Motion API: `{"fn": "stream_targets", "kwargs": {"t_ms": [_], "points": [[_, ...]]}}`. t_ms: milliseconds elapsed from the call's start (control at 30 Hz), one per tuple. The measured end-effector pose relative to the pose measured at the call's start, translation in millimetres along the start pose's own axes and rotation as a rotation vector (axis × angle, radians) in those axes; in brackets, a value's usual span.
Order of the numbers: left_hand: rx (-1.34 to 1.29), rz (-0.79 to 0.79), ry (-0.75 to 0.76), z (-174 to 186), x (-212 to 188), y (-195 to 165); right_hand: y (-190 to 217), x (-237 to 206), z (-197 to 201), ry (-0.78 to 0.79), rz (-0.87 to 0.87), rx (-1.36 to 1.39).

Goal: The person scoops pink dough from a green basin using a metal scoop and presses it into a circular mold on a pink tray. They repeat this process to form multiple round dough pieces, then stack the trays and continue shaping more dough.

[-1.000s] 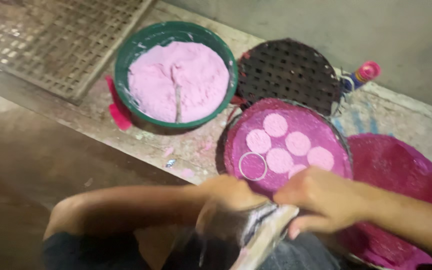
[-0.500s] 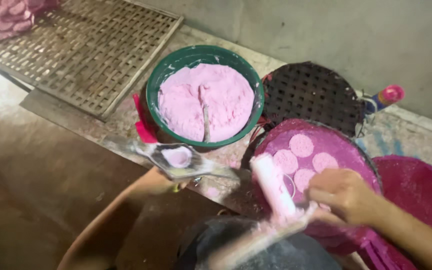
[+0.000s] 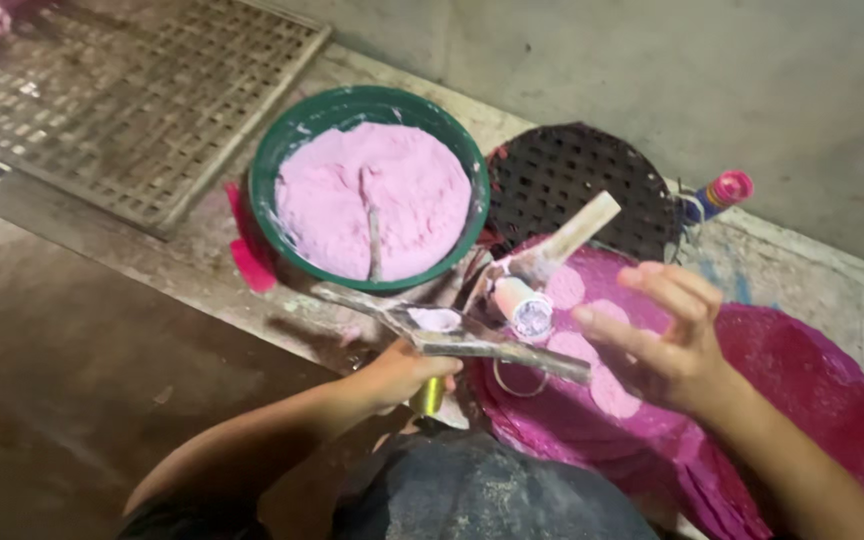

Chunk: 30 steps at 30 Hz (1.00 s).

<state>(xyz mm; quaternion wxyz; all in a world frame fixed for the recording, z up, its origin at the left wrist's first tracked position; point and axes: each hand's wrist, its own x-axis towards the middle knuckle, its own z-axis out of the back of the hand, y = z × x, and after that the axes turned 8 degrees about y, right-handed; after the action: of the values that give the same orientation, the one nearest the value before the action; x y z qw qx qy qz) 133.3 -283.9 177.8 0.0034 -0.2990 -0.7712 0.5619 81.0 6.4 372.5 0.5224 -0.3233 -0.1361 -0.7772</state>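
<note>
Hands first, seen from the head camera. The left hand (image 3: 404, 372) is closed around the yellow handle of a metal press tool (image 3: 452, 330), holding it up over the near edge of the concrete ledge (image 3: 812, 270). The tool has a flat metal arm with a small round blob of pink dough on it, and a white plunger (image 3: 530, 300) with a wooden stick poking up toward the far side. The right hand (image 3: 667, 335) is open, fingers spread apart, just beside the plunger but holding nothing. Under that hand sits a round pink tray (image 3: 552, 420) with flat pink dough circles (image 3: 612, 392) on it, on top of pink plastic sheet (image 3: 822, 400). Behind the tool stands a green bowl (image 3: 282, 150) full of pink dough (image 3: 372, 200). A dark round mesh (image 3: 572, 170) lies next to the bowl, by the far edge. A woven mat (image 3: 122, 90) lies at the left end of the ledge.
</note>
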Motion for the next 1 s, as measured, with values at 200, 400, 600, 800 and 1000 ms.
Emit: {"fn": "stream_targets", "kwargs": {"t_ms": [200,400,600,800,1000], "points": [[0.086,-0.094,-0.039,-11.0,0.6,-10.9,7.3,0.3,-8.6,0.116,-0.036,0.012],[0.084,0.063,-0.271,62.1,-11.3,-21.6,2.4,49.0,-71.0,0.056,-0.191,0.311],[0.227,-0.577,-0.611,215.4,-25.1,-80.8,-11.5,140.6,-265.1,0.333,-0.576,0.637],[0.026,-0.718,-0.693,322.1,-44.3,-109.1,1.5,187.8,-434.2,0.877,-0.769,0.326],[0.211,-0.712,-0.734,378.0,-56.4,-145.2,-39.3,203.2,-447.5,1.085,-0.849,0.175]]}}
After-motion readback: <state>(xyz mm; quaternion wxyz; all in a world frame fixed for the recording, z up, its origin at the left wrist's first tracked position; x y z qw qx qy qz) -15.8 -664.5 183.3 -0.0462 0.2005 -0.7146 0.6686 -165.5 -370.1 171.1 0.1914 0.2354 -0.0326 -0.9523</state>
